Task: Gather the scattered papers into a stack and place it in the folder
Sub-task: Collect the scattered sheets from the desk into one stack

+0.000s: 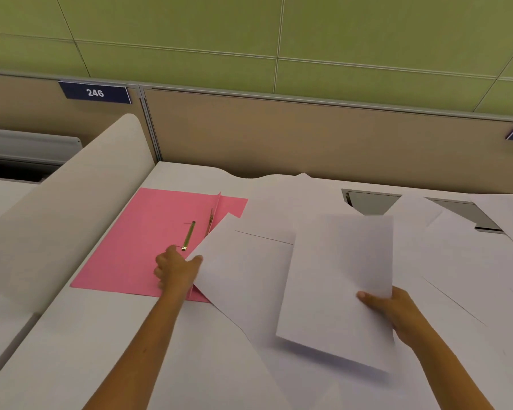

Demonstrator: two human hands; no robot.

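Item 1. Pink folder (137, 241), lying open and flat on the white desk (71, 344), far left of the work area. Brass fastener (188, 235) exposed at the spine, approx. upright in the view, presumably so sheets could be dropped onto it. Right flap mostly hidden under paper.

Item 2. Left hand (175, 269), reached fwd over the folder's near right part. Thumb on top of the corner of a loose sheet (243, 279), other fingers curled below; a pinch on that corner, prob. to drag the sheet in toward the rest. That sheet overlapped the folder's right side.

Item 3. Right hand (393, 310), holding the held papers (338, 285) by the near right edge, thumb across the face, fingers behind and out of sight. Papers lifted clear of the desk w/ a shadow beneath, tilted; whether one sheet or several, couldn't tell. Likely the stack being built.

Item 4. Scattered papers (471, 261), several, still spread over the desk's right half and back, overlapping each other and partly covering a grey cable hatch (370, 202).

Item 5. Misc.: tan partition (308, 134) behind the desk; blue plate marked 246 (94, 92) on it, upper left.

Status, my est.: gathering early; nothing in the folder yet.
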